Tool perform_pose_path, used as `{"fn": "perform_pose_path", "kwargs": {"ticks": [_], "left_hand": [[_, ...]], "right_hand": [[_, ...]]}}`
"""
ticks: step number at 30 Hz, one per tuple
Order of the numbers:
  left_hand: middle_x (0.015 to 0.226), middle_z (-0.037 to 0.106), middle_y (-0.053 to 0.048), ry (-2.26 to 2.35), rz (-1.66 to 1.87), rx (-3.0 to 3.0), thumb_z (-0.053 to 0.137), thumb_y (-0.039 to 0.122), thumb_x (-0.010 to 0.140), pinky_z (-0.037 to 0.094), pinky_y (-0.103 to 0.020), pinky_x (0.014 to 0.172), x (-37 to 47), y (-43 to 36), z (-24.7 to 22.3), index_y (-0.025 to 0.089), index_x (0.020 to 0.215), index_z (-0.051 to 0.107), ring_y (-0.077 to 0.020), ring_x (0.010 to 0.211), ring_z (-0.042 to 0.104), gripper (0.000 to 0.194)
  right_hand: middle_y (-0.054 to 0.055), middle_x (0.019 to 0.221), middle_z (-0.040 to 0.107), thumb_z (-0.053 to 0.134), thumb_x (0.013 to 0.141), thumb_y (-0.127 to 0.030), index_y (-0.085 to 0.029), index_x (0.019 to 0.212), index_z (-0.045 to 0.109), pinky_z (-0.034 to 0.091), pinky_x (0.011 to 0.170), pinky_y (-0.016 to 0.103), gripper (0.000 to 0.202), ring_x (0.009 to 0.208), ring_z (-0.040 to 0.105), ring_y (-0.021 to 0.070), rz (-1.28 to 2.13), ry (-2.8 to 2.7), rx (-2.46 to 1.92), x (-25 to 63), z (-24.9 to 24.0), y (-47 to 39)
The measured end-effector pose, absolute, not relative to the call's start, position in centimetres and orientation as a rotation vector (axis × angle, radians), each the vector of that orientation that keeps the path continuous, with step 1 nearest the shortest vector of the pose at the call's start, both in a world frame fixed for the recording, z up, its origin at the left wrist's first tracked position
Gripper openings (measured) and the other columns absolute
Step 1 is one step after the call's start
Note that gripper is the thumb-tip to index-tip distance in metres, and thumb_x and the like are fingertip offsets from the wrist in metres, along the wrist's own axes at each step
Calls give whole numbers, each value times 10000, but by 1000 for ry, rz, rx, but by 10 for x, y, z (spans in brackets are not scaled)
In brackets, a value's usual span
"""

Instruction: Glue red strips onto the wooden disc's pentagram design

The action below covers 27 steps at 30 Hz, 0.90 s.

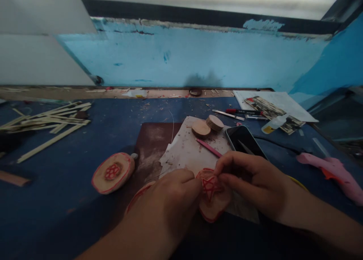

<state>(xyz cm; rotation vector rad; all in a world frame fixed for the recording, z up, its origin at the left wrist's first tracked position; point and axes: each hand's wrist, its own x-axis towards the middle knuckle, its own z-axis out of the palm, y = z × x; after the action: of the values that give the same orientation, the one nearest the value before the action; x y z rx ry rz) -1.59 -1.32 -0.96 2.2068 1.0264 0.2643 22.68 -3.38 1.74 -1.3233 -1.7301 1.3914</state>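
A wood slice (213, 211) with a red rim lies in front of me, with a red-lined star (209, 188) on its face. My left hand (177, 194) is closed at the slice's left edge; its fingertips are hidden. From the right, my right hand (252, 178) pinches thumb and forefinger together at the star's edge, and whatever is between them is too small to make out. Partly behind my left wrist shows another red-rimmed piece (138, 195). To the left rests a red-rimmed wood slice (112, 174) bearing a red flower-like pattern.
Behind the hands, two plain wood slices (200, 128) and a pink tool (208, 148) lie on white paper (177, 148) over a dark board (150, 139). A phone (241, 135), glue bottle (274, 124), marker (245, 112) and pink glue gun (331, 171) are rightward; wooden sticks (56, 118) lie left.
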Motion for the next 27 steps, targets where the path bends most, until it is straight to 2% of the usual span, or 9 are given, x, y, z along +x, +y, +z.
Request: {"fn": "perform_pose_path", "kwargs": {"ticks": [6, 9, 12, 16, 22, 27], "left_hand": [[795, 645, 18, 1017, 266, 2187, 515, 187, 1024, 391, -261, 627, -15, -14, -7, 234, 850, 706, -152, 716, 633, 263], [814, 654, 17, 991, 268, 2176, 507, 164, 1019, 409, -247, 633, -15, -13, -8, 230, 864, 709, -146, 727, 645, 264], [815, 663, 11, 998, 258, 2166, 502, 146, 1003, 397, -243, 604, -15, -12, -12, 217, 861, 694, -140, 687, 636, 249], [799, 645, 14, 1016, 242, 2188, 501, 151, 1002, 388, -256, 616, -14, -13, -13, 226, 844, 696, -149, 703, 633, 262], [838, 668, 4, 1062, 206, 2225, 505, 181, 1034, 407, -294, 671, -14, -14, -4, 229, 882, 713, -172, 762, 663, 262], [840, 681, 3, 1047, 187, 2234, 507, 193, 1042, 410, -294, 680, -15, -12, -5, 227, 858, 721, -166, 772, 663, 284]], "right_hand": [[-3, 949, 774, 706, 1053, -397, -259, 1061, 752, 516, 708, 238, 145, 835, 696, 150, 1295, -1744, -1371, 228, 17, -32], [2, 885, 771, 767, 1003, -427, -249, 1025, 775, 502, 666, 257, 179, 778, 676, 160, 1223, -1851, -1396, 228, 18, -32], [24, 941, 806, 755, 1007, -413, -245, 1039, 790, 526, 707, 285, 174, 830, 715, 191, 1178, -1956, -1348, 227, 14, -32], [26, 1010, 819, 698, 1054, -363, -257, 1087, 788, 567, 800, 282, 143, 914, 745, 192, 1294, -1850, -1280, 224, 14, -33], [33, 895, 794, 843, 941, -445, -200, 994, 749, 578, 689, 258, 268, 781, 731, 170, 1564, -1415, -1237, 220, 22, -31], [38, 926, 786, 793, 984, -471, -201, 1007, 745, 583, 723, 251, 275, 829, 724, 171, 1553, -1497, -1230, 221, 19, -31]]}}
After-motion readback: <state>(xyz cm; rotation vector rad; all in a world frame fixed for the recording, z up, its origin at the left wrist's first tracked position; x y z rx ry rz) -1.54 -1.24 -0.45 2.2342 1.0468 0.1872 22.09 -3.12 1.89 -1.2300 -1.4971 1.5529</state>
